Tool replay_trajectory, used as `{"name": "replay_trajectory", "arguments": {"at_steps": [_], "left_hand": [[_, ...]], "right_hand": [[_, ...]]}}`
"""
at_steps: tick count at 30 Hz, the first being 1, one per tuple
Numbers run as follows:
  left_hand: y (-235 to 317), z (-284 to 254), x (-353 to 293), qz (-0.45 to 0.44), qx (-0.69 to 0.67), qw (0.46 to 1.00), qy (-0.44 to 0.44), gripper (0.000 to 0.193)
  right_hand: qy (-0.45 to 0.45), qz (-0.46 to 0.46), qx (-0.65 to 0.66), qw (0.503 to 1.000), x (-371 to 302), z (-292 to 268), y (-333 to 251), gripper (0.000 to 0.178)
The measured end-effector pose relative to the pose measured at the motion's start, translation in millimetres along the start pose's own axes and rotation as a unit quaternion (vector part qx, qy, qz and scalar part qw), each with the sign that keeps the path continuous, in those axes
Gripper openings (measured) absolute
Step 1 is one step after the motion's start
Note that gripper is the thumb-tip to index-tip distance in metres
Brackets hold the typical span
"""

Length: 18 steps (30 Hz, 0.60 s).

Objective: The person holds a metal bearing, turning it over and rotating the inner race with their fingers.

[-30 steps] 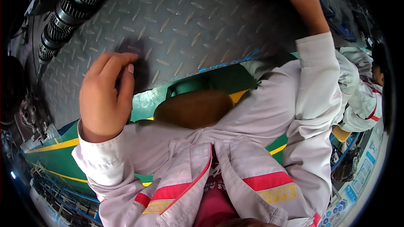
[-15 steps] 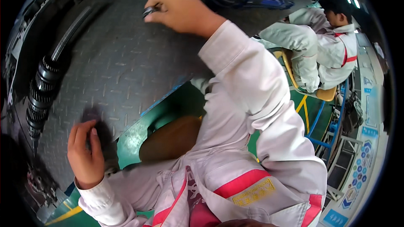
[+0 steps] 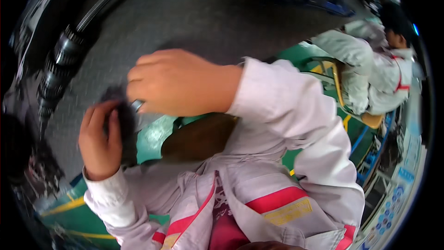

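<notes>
My right hand is closed, palm down, above the near part of the dark metal worktable. A small shiny metal piece shows at its thumb and fingertips; its exact kind is blurred. Close by on the left, my left hand is held at the table's near edge with curved fingers, the thumb apart from them, and I see nothing in it. The two hands are close but not touching. Farther left lies a dark gear shaft with several toothed gears and a long splined end.
The worktable has a patterned dark metal top. A blue-edged dark tray or case lies at its far right. A brown stool seat is below the edge. On the right, a co-worker in pale workwear sits on a yellow-framed chair.
My right hand has come back from the far side of the table toward my left hand, still gripping the small metal piece. The left hand has barely moved. The view has shifted a little.
</notes>
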<state>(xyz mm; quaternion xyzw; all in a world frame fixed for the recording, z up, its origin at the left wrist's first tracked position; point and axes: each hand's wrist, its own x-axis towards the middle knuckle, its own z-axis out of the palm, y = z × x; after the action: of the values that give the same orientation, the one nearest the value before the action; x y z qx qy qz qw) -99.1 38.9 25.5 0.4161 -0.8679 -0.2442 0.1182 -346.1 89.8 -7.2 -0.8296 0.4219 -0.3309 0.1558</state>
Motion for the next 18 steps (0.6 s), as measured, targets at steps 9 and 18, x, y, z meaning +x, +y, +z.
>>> {"name": "replay_trajectory", "arguments": {"at_steps": [9,18], "left_hand": [[6,-2,0,0.025,-0.019,0.999,0.03,0.014],[8,3,-3,0.018,-0.017,0.999,0.028,0.014]], "right_hand": [[-0.044,0.052,0.011,0.998,-8,-26,2,0.035],[-0.074,0.121,-0.06,0.988,-46,-83,21,0.064]]}}
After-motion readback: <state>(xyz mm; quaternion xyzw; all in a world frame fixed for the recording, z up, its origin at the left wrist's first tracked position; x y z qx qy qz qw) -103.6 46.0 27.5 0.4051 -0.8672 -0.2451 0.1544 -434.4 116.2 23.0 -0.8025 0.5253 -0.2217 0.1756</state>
